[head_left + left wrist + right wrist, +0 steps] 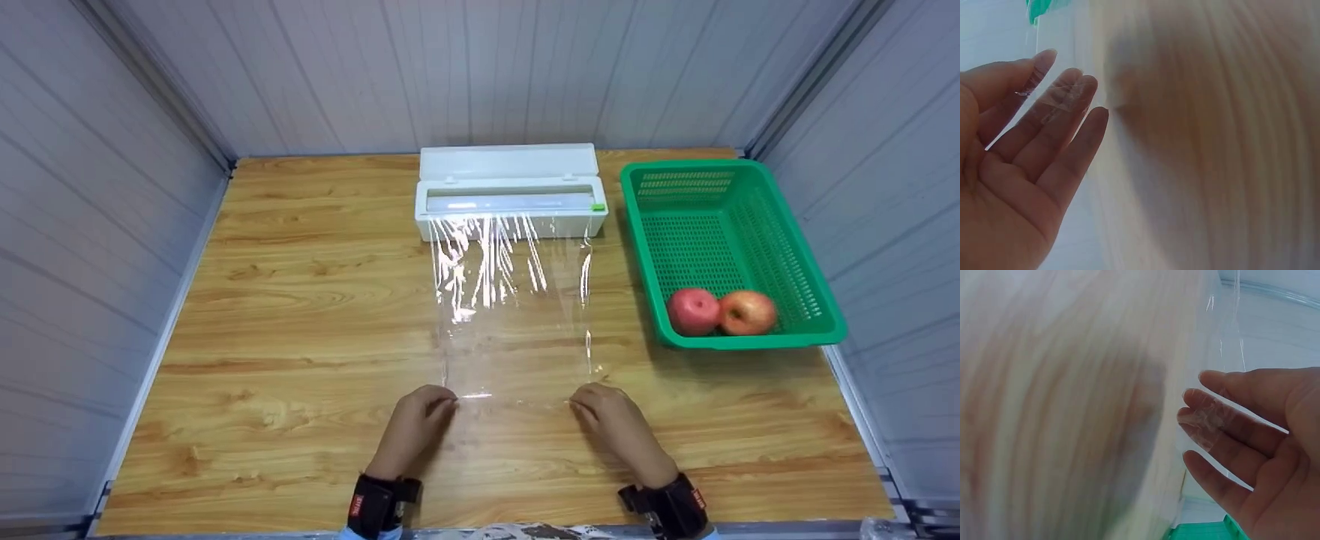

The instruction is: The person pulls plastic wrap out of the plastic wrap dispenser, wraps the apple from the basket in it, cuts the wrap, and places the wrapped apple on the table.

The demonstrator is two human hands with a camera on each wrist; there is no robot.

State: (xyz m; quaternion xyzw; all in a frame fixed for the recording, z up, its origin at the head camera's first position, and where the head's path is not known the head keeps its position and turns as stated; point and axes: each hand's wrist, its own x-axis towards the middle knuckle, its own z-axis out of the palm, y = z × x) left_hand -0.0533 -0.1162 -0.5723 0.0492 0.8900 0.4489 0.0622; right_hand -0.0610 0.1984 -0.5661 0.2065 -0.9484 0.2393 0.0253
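A sheet of clear plastic wrap (517,322) stretches from a white wrap dispenser (422,214) towards me, over the wooden table. My left hand (418,416) pinches its near left corner between thumb and index finger. At the near right corner, my right hand (611,416) pinches the film the same way. In the left wrist view, loose film lies across the fingers of the left hand (1033,140). Crumpled film also clings to the fingers of the right hand (1252,439) in the right wrist view. The dispenser's lid (510,161) stands raised, with the roll showing inside.
Right of the dispenser stands a green plastic basket (641,251). A red apple (694,311) and a yellowish-red apple (748,313) sit side by side at its near end. A small green piece (598,207) is on the dispenser's right end. Pale panels (495,75) wall the table in.
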